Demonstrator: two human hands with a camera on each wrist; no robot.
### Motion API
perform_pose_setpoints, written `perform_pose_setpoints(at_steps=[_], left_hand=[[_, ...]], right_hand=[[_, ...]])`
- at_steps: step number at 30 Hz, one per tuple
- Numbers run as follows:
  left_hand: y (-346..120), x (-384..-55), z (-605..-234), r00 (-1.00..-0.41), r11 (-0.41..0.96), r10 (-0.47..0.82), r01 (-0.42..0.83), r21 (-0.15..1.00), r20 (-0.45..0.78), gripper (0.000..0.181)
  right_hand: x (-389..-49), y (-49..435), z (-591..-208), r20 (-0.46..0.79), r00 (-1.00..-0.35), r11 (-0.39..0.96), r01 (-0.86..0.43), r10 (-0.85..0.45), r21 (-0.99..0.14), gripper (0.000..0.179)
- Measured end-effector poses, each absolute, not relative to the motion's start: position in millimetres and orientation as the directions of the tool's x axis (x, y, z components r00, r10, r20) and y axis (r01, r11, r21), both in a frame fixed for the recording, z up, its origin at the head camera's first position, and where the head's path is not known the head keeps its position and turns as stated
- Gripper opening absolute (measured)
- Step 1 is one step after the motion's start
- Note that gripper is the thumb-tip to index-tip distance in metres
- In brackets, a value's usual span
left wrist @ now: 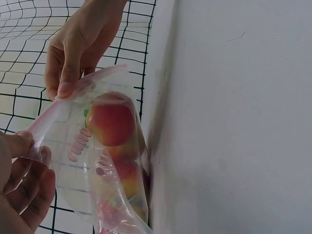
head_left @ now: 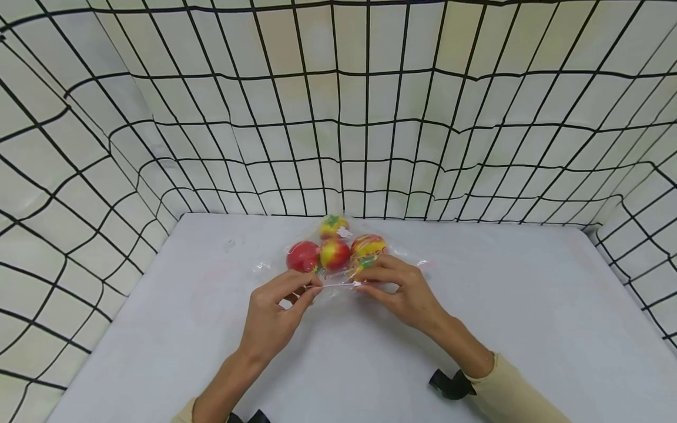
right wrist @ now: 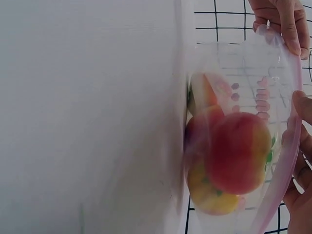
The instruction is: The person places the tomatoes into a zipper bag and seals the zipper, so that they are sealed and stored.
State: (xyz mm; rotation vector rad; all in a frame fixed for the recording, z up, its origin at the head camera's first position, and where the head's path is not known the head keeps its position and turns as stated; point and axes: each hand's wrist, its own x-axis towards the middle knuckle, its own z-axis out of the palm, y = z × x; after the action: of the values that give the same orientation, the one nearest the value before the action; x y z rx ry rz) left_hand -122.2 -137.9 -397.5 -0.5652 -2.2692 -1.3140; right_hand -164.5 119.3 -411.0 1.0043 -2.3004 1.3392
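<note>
A clear zip bag (right wrist: 239,61) with a pink strip (right wrist: 288,161) along its mouth holds several red and yellow toy fruits, among them a round red-yellow one (head_left: 335,254) and a red one (head_left: 303,257). My left hand (head_left: 272,311) pinches one end of the strip between thumb and fingers. Further along the same strip, the thumb and fingers of my right hand (head_left: 404,294) pinch it at a small white piece (head_left: 357,284). The strip is stretched straight between both hands. Through the film, the fruits lie bunched together in the left wrist view, partly hiding one another.
A white table (head_left: 508,329) spreads under the bag and both forearms. Black netting (head_left: 365,117) stands behind the table's far edge and along both sides, with pale walls behind it. A black strap piece (head_left: 451,385) sits at the right wrist.
</note>
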Motion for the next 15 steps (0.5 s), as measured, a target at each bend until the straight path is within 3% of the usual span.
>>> perform_pose_setpoints(at_steps=[9, 15], left_hand=[[-139, -121, -399, -0.803, 0.448, 0.124, 0.570, 0.689, 0.583, 0.021], [-141, -122, -399, -0.814, 0.437, 0.122, 0.558, 0.706, 0.568, 0.018]], right_hand=[[-164, 128, -414, 0.554, -0.729, 0.350, -0.682, -0.402, -0.642, 0.028], [-169, 132, -418, 0.614, -0.685, 0.312, -0.727, -0.392, -0.612, 0.030]])
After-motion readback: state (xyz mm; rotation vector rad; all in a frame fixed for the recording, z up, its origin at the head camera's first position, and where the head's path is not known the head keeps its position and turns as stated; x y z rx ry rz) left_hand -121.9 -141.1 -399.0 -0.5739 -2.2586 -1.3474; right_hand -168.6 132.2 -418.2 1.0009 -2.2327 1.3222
